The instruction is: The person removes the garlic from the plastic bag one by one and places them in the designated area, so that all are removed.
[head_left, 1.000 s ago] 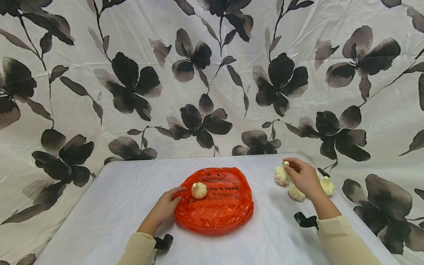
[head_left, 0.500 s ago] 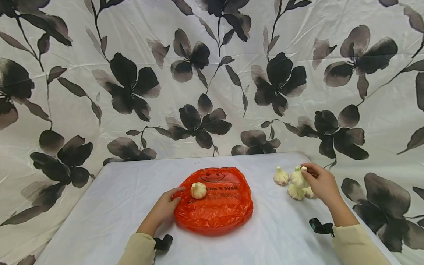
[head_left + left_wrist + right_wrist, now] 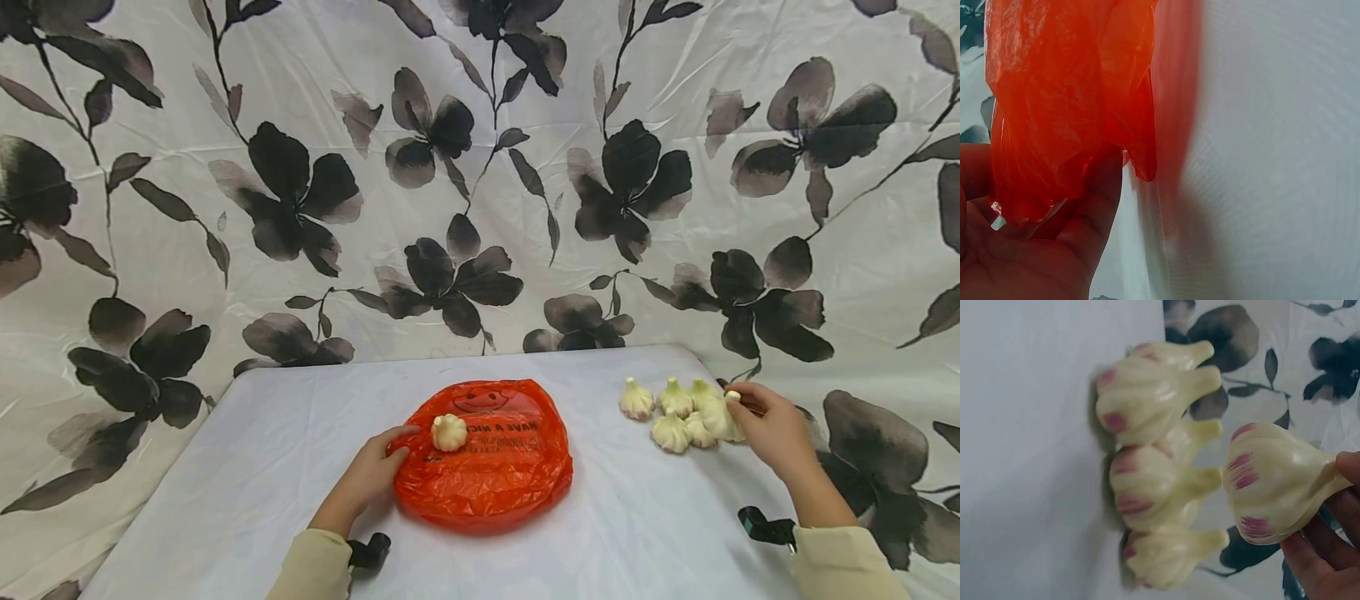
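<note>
My left hand [image 3: 375, 465] grips the left edge of a red plastic bag [image 3: 495, 487], thumb and fingers around the bunched film [image 3: 1066, 125] in the left wrist view. One garlic bulb [image 3: 449, 432] lies on top of the bag, close to the fingertips. At the right, my right hand [image 3: 772, 429] pinches another garlic bulb [image 3: 1279, 481] by its stem, raised above the table in the right wrist view. Beside it, several cream garlic bulbs [image 3: 1138, 400] with purple marks sit grouped, stems up; the held one overlaps them in the head view [image 3: 720, 421].
A white cloth covers the table [image 3: 300, 433]. Behind it hangs a curtain [image 3: 525, 317] with dark flowers, close past the table's back and right edges. Black wrist cameras [image 3: 765, 527] are strapped at both sleeves.
The right hand has moved to the right with its garlic bulb, from the left part of the group to the right end, uncovering other bulbs. The left hand and bag stay put.
</note>
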Demonstrator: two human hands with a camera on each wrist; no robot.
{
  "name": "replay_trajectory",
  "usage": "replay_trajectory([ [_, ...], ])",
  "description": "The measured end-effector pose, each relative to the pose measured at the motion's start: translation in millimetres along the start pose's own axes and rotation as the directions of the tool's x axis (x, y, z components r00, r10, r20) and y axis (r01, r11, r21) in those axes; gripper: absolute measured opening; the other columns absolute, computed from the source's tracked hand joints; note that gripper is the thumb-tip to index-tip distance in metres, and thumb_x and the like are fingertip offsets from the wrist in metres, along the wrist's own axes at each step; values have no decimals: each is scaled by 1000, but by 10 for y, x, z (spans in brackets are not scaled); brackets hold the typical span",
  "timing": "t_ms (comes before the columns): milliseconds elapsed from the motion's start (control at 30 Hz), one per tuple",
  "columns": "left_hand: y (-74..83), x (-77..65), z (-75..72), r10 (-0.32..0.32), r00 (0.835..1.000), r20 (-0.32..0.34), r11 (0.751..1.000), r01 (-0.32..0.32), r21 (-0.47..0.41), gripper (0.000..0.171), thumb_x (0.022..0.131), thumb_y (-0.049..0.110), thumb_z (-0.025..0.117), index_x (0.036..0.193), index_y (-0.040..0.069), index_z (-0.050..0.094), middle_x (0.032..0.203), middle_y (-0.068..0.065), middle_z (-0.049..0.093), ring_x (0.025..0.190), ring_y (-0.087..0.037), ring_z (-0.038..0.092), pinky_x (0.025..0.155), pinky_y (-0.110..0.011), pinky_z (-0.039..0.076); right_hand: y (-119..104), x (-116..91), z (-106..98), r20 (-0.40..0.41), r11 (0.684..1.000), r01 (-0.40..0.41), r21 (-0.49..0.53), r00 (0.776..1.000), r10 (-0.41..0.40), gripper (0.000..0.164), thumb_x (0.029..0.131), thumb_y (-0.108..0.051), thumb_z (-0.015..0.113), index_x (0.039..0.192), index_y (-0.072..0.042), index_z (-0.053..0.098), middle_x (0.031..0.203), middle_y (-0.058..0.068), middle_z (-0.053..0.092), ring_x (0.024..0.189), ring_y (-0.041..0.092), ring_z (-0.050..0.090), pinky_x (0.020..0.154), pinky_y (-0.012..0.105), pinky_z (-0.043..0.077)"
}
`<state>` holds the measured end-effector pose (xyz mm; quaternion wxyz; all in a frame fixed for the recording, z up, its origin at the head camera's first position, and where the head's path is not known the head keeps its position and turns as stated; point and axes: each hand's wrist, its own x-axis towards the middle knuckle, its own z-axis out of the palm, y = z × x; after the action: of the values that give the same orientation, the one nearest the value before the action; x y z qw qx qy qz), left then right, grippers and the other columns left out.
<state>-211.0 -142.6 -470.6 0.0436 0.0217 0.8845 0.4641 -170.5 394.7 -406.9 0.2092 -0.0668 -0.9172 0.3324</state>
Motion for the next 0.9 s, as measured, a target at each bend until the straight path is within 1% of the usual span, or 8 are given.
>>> replay_trajectory([
  [33,2,-1,-1,0,1000,-1,1000,0,0,39,99,11,50,136,20,55,148,-17,44,137,-40,40,105,-57,42,25,-6,-6,2,1000,-12,4,1000,12,37,100,-25,51,126,1,58,123,28,61,113,44,57,86,54,50],
  [133,2,0,2,-2,1000,-1,1000,2,2,39,99,11,50,137,20,54,148,-17,44,136,-39,42,104,-56,44,107,-23,-28,14,999,-48,-1,999,48,39,100,-26,51,126,3,56,123,29,60,112,45,56,84,53,51],
  [333,-8,7,6,-3,1000,-3,1000,3,0,39,99,11,50,137,21,55,148,-17,44,135,-39,43,103,-55,45,244,-50,-51,15,996,-79,-28,997,80,39,99,-25,52,124,4,57,121,30,60,108,43,57,75,44,53],
  [400,-11,5,6,1,1000,-6,1000,-1,-1,39,99,11,50,136,20,55,148,-17,45,135,-40,42,104,-56,44,282,-58,-49,13,995,-93,-35,996,93,38,98,-24,53,124,4,57,120,30,60,107,42,58,71,38,53],
  [467,-18,3,7,0,1000,-7,1000,0,-3,39,99,11,50,136,20,55,148,-17,45,135,-40,42,105,-56,43,313,-68,-45,13,993,-110,-39,994,110,37,98,-22,54,123,4,58,119,30,60,106,42,58,67,31,51],
  [567,-27,6,14,-10,1000,-5,1000,10,-7,39,99,12,50,136,21,55,148,-16,45,135,-39,43,104,-54,45,361,-76,-37,11,991,-126,-51,992,127,35,97,-19,55,122,4,58,117,30,61,105,42,58,64,26,48],
  [733,-19,5,17,-16,1000,-2,1000,16,-12,40,99,12,50,137,21,54,148,-16,45,133,-38,44,102,-53,47,450,-82,-24,14,990,-123,-70,992,125,34,95,-17,56,120,6,59,114,30,62,101,42,59,67,33,47],
  [900,-15,-5,9,-9,1000,-4,1000,9,-13,39,98,11,50,137,19,55,147,-17,45,132,-37,45,102,-52,47,538,-86,-18,25,992,-105,-70,994,107,34,95,-19,56,117,7,60,110,31,63,98,41,61,66,28,44],
])
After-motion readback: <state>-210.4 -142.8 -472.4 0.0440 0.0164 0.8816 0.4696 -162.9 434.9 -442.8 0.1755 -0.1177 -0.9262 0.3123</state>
